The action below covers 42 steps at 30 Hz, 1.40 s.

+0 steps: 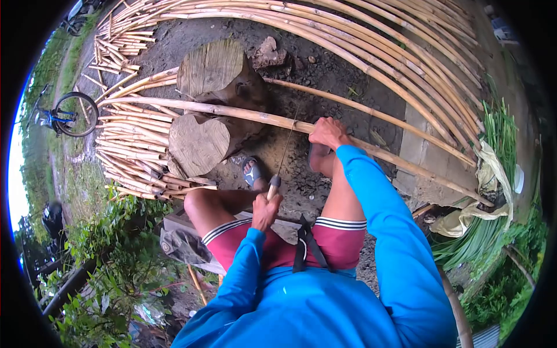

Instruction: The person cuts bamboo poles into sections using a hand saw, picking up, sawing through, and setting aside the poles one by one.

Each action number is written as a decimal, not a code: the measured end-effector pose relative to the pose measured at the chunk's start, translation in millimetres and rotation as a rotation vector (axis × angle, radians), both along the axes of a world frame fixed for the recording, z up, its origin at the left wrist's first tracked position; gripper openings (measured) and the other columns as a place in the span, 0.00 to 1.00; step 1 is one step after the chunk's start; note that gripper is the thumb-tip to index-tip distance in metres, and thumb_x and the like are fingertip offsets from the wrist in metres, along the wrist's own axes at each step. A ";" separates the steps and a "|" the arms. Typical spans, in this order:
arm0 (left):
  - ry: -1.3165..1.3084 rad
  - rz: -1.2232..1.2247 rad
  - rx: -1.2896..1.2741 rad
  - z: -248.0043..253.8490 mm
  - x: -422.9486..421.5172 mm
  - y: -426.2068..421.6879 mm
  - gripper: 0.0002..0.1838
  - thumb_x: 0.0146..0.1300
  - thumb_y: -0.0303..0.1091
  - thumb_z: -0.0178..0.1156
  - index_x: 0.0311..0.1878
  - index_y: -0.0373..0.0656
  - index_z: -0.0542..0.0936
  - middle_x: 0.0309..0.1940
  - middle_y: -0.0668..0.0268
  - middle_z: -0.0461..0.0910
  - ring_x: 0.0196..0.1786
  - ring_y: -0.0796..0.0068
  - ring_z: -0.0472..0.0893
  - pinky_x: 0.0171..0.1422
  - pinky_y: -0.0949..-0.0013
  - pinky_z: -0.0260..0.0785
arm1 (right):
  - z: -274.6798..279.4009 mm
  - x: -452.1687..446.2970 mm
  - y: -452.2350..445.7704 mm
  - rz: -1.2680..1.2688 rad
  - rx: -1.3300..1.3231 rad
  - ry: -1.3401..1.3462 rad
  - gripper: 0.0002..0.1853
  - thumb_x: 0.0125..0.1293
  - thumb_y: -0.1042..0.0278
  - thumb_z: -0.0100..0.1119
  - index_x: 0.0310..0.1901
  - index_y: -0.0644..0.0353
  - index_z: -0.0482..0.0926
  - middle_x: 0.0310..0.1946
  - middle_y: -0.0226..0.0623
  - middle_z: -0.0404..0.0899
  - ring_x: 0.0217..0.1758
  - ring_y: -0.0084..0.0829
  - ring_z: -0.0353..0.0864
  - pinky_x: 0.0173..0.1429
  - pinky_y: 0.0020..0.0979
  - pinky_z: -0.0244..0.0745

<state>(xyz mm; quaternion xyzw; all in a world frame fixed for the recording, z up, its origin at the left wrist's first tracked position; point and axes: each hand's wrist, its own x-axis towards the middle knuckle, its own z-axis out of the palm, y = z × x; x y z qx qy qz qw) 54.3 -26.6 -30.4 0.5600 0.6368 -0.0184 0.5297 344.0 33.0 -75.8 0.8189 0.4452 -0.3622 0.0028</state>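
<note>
My left hand (266,211) is closed around the wooden handle of a long-bladed knife (273,187) with a dark collar. Its thin blade, seen nearly edge-on, reaches up to the long bamboo pole (249,115) and appears to meet it; whether it cuts in cannot be told. Gripping that pole just right of the blade is my right hand (329,133). To the left, the pole passes over the cut wooden stumps, between a near log face (198,145) and a far one (212,65). Its right end slopes down toward a pale sack.
Many long bamboo poles (371,64) curve across the far side. Shorter cut pieces (132,139) are stacked at left. A pale sack (493,174) and green strips (500,129) lie at right. A bicycle (72,114) stands beyond the stack; leafy plants (110,255) grow near left.
</note>
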 end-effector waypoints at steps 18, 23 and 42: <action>-0.012 -0.261 0.293 -63.1 30.4 46.8 0.22 0.56 0.48 0.61 0.43 0.37 0.81 0.22 0.55 0.77 0.30 0.59 0.80 0.37 0.58 0.71 | 9.7 2.0 5.1 0.037 -0.091 0.082 0.24 0.50 0.59 0.60 0.48 0.61 0.85 0.56 0.56 0.78 0.63 0.55 0.76 0.67 0.44 0.73; 0.049 -0.060 0.071 -10.4 -27.1 -10.5 0.18 0.56 0.44 0.58 0.42 0.40 0.84 0.23 0.56 0.80 0.30 0.68 0.82 0.36 0.62 0.71 | -10.3 -2.1 2.1 0.011 -0.024 -0.003 0.23 0.50 0.58 0.60 0.47 0.61 0.85 0.55 0.57 0.79 0.62 0.54 0.77 0.67 0.44 0.72; -0.071 -0.142 0.201 -57.1 16.5 31.5 0.18 0.58 0.45 0.57 0.41 0.39 0.81 0.20 0.58 0.78 0.23 0.66 0.79 0.30 0.59 0.70 | -7.4 -2.4 -1.6 0.016 0.008 -0.035 0.23 0.50 0.58 0.57 0.47 0.55 0.86 0.49 0.57 0.82 0.56 0.57 0.80 0.63 0.46 0.75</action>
